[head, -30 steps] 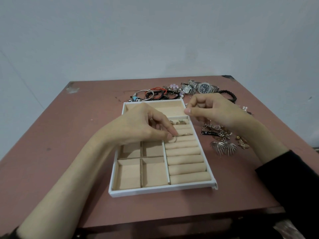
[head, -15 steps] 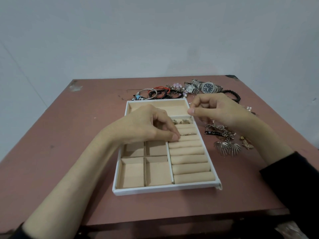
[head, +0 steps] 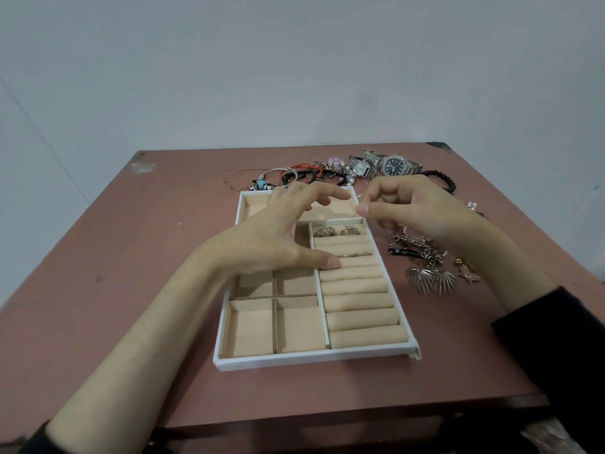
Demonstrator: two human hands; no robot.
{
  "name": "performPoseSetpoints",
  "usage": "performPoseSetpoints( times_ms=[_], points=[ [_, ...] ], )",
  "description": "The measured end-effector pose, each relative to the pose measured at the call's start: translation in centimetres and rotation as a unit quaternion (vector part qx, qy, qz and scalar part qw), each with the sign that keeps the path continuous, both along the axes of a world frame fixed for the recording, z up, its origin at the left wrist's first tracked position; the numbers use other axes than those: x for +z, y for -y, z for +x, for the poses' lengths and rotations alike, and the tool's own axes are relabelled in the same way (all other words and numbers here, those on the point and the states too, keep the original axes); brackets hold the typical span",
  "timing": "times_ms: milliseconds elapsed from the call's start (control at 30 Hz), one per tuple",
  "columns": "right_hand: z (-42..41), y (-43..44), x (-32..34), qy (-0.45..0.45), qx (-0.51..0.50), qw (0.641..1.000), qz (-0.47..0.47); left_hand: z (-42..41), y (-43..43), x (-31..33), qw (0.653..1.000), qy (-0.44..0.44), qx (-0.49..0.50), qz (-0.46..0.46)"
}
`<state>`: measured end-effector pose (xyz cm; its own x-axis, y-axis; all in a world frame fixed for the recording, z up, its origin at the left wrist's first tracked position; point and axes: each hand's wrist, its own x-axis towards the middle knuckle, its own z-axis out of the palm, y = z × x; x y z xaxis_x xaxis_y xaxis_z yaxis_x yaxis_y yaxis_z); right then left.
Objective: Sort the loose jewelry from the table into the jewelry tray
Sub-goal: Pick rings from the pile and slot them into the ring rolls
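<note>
Beige-lined, the white rectangular jewelry tray point(head: 314, 358) lies beneath the left hand point(head: 271, 237), fingers spread and holding nothing, its thumb tip just beside a thin gold ring point(head: 355, 254) tucked between the padded rolls point(head: 360, 301), while the right hand point(head: 412, 208) hovers curled over the tray's far right corner, any hold impossible to tell.

I count 1 jewelry tray point(head: 311, 359), 3 rings point(head: 325, 231) on its rolls point(head: 360, 302), 2 watches point(head: 394, 165), 2 fan-shaped earrings point(head: 422, 279); the bracelets point(head: 306, 174) lie too tangled for me to count.
</note>
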<state>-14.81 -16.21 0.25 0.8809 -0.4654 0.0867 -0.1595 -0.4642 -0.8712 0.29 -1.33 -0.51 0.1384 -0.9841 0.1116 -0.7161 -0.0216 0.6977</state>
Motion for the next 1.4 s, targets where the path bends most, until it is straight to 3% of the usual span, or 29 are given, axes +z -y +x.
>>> performPoseSetpoints(
  times_ms=[267,500,733,1033,1400],
  points=[
    [-0.4,0.2,0.4,0.019,-0.023,1.0,-0.001,0.2,0.0,-0.1,1.0,-0.011,-0.006,0.016],
    [-1.5,2.9,0.8,0.095,-0.116,0.989,-0.016,-0.4,1.0,-0.2,0.988,-0.085,0.086,-0.096],
    [-3.1,5.9,-0.4,-0.04,-0.195,0.954,-0.222,-1.6,5.0,1.2,0.993,0.008,0.072,-0.091],
    [-3.3,7.0,-1.2,-0.028,-0.22,0.946,-0.236,-3.5,11.9,1.1,0.978,0.192,-0.073,0.041],
    [-3.1,6.8,-1.1,0.007,-0.233,0.944,-0.233,-3.7,14.5,1.3,0.968,0.201,-0.112,0.1]
  ],
)
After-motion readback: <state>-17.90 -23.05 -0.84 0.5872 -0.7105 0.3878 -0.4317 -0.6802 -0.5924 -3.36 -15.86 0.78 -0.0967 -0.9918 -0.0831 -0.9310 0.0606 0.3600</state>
